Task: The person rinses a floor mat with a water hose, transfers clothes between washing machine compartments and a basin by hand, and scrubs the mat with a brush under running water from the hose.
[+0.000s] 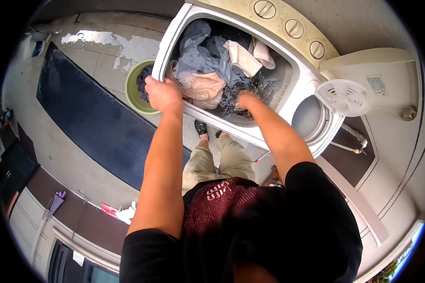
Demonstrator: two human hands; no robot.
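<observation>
I see my left hand (164,94) closed around the near left corner of the smooth white plastic rim (161,63) of a twin-tub washing machine, fingers curled over its edge. My right hand (247,100) reaches into the dark, rippling water (238,111) in the wash tub; its fingers are partly submerged, so I cannot tell how far open they are or whether they hold anything.

The laundry lies in that tub, to the left of and beyond my right hand: crumpled, thin grey-blue fabric (193,49), wet and folded on itself; a bunched pale pink garment (205,85) nearest my left hand; and a folded cream cloth (243,59) toward the far side. Beyond them, three round ridged knobs (293,29) line the cream control panel (279,20). To the right, a white slotted plastic disc (344,97) stands by the round grey spin opening (307,118).

A round lime-green basin (129,92) with dark cloth (143,85) inside sits on the floor just beside the machine. The concrete floor (148,45) is pale grey, with shiny wet patches. A long, dark ribbed panel (94,108) stretches across the left, and a plain grey wall (326,19) rises behind the controls.
</observation>
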